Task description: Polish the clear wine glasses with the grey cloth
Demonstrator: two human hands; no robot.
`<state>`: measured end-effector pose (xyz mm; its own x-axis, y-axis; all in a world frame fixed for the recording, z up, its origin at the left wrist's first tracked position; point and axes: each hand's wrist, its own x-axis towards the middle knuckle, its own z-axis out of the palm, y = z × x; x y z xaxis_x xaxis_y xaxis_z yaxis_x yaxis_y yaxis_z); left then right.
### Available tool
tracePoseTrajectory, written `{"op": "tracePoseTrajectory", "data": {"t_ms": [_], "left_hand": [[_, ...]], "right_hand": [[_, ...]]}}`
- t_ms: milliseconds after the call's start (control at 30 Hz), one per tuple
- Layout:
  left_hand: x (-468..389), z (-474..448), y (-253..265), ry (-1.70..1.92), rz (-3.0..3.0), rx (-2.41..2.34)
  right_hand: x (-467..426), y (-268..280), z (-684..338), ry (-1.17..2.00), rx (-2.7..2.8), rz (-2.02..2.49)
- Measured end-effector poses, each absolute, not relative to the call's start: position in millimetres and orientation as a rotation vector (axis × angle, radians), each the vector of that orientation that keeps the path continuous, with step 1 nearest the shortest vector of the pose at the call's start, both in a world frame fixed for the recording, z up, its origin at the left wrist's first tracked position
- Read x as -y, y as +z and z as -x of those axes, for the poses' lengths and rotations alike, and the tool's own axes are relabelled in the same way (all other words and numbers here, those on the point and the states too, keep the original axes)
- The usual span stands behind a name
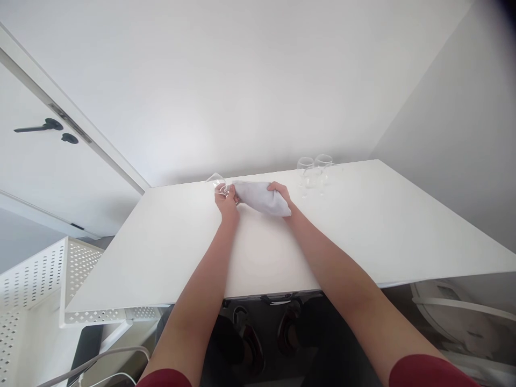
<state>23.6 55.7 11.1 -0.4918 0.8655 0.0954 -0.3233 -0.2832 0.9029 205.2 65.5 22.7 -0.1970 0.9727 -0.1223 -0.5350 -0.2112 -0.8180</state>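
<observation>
My left hand [227, 200] is closed around a clear wine glass [216, 180], which lies tilted with its bowl pointing left and away from me. A light grey cloth [262, 196] stretches between my two hands and covers the glass's foot end. Gripping the cloth's right part is my right hand [281, 192], thumb on top. Both hands are above the far middle of the white table [181, 258]. To the right, several clear stemmed glasses [306, 167] stand upright in a group near the wall.
A white wall rises behind the table's far edge. At the left are a door with a black handle [38, 127] and a white perforated rack [80, 263]. A cable [100, 355] runs at the lower left. A white chair [455, 312] is partly under the right side.
</observation>
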Motion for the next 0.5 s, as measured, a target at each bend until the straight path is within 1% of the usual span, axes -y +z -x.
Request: {"op": "tracePoseTrajectory", "data": {"t_ms": [67, 133, 200, 333, 500], "left_hand": [[-57, -22, 10, 1.892, -0.759, -1.132], [-57, -23, 10, 1.867, -0.783, -1.135], [-56, -25, 10, 1.816, -0.803, -1.155], [-52, -28, 14, 1.702, -0.763, -1.129], [-50, -33, 13, 1.522, -0.859, -1.021]], "right_hand": [[-62, 25, -207, 1.865, 0.845, 0.809], [-59, 27, -206, 1.889, 0.864, 0.755], [-60, 26, -204, 1.804, 0.778, 0.703], [-70, 21, -203, 1.526, 0.506, 0.584], [-74, 22, -200, 1.496, 0.552, 0.616]]}}
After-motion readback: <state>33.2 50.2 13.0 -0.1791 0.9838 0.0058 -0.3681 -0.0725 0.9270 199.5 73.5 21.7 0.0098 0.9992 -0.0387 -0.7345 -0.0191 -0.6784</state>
